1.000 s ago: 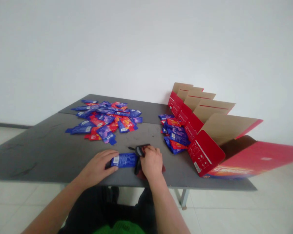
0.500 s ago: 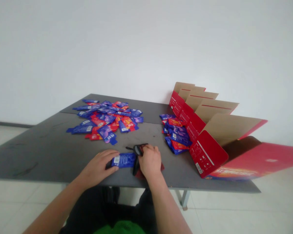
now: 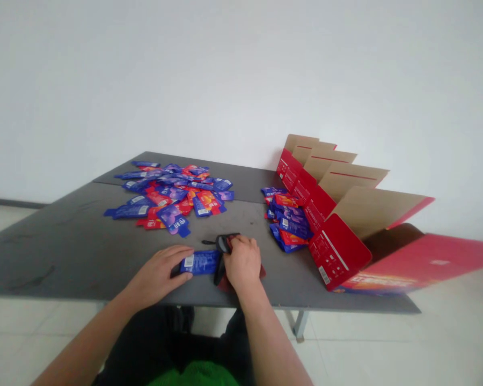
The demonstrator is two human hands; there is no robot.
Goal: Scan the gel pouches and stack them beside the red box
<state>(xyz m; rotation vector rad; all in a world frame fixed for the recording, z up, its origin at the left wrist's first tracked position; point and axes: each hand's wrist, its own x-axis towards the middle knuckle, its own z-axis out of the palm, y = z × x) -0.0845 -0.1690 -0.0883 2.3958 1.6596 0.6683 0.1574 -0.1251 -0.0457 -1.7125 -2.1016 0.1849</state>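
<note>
Near the front edge of the table, a flat blue packet (image 3: 201, 262) with a white barcode label lies on the surface. My left hand (image 3: 165, 271) grips its left end between thumb and fingers. My right hand (image 3: 243, 262) is closed over a black tool (image 3: 221, 249) with a rounded grey part, which covers the packet's right end. A dark reddish-brown piece (image 3: 225, 284) shows beneath that hand; its kind is unclear. Beyond my hands, a loose pile of blue and red packets (image 3: 173, 193) is spread out. A smaller heap of packets (image 3: 292, 220) lies to the right.
Along the right side of the grey table (image 3: 76, 236) stands a row of several red cardboard boxes (image 3: 338, 249), flaps raised. The nearest box reaches the table's right front edge. A white wall (image 3: 225, 80) rises behind the table.
The whole view has shifted slightly, so everything sits a little further left. Both hands keep their places on the packet and the black tool.
</note>
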